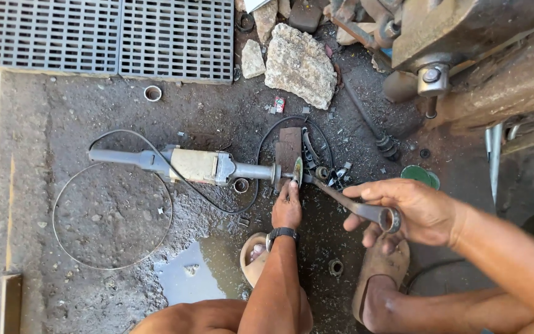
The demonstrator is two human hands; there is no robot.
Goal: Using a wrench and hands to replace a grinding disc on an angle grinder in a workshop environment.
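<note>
The left hand (287,209) presses on the grinder (199,166) wheel while the right hand (416,210) grips the heavy, hard wrench (347,201) by its far end.

Open dirt ground (112,216) lies left of the grinder (193,166), ringed only by its thin cable (63,241). Around the disc (298,171) space is tight: a metal block (288,151), nuts and scrap crowd it. Rocks (298,62) and heavy machinery (465,55) wall off the far side; a puddle (186,272) sits near the sandalled feet
</note>
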